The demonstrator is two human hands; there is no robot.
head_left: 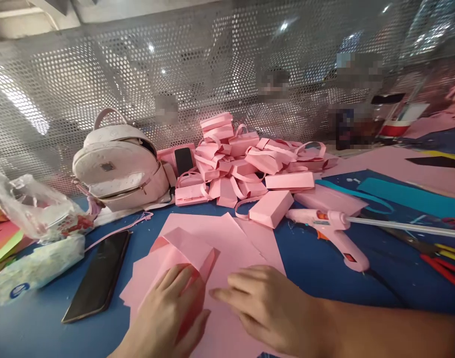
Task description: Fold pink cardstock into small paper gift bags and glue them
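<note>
My left hand (171, 308) holds a partly folded pink paper piece (190, 248), its fingers on the near side of it and the thumb apart at the right. Part of the piece is hidden under that hand. Flat pink sheets (235, 248) lie beneath it on the blue table (313, 283). Just to the right, my right hand (266, 303) rests over the sheets with nothing seen in it; its index finger points toward the folded piece and its fingers are slightly spread.
Behind the sheets is a heap of pink paper boxes (246, 159). A glue gun (335, 231) and pliers (443, 263) lie right. At left are a phone (99, 276), a tissue pack (41, 266), a plastic bag (44, 214) and a backpack (119, 164).
</note>
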